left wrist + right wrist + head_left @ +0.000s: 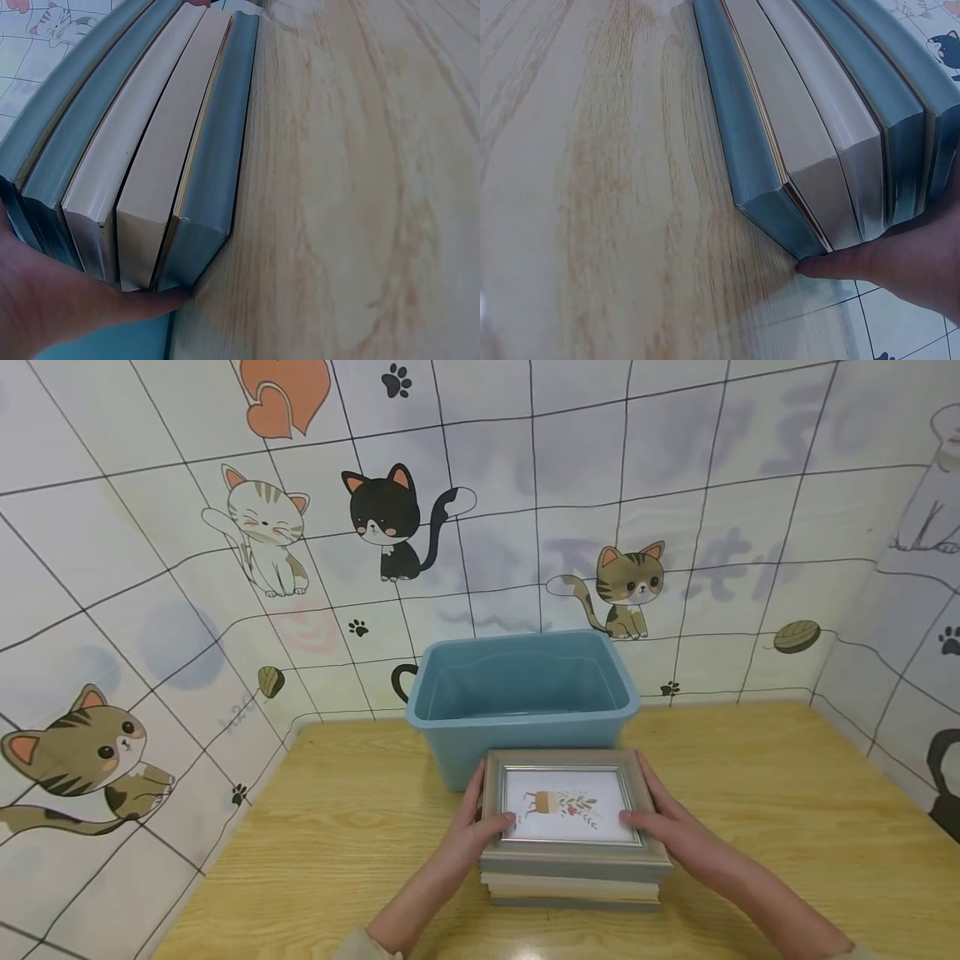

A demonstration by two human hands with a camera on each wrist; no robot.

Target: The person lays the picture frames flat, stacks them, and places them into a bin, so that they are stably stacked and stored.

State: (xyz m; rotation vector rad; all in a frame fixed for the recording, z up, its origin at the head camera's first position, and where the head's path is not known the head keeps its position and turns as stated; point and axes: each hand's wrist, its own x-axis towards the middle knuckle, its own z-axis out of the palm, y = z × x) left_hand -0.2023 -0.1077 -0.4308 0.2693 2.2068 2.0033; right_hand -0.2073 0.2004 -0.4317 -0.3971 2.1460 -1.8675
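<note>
A stack of several picture frames (573, 891) lies flat on the wooden table, edges roughly lined up. The top frame (573, 758) is grey-beige with a silvery inner edge and shows a potted-flower picture lying sideways. My left hand (474, 829) grips the stack's left side, and my right hand (675, 828) grips its right side. Both thumbs rest over the top picture. In the left wrist view a finger (146, 301) reaches down to the lowest frame (217, 161); the right wrist view shows a finger (840, 264) doing likewise. Other fingers are partly hidden.
Directly behind the stack stands a blue plastic bin (525, 722), open at the top, its inside bare where visible. The light wooden table (345, 852) extends to both sides. A wall covering (495, 568) printed with cats and grid lines surrounds the back and sides.
</note>
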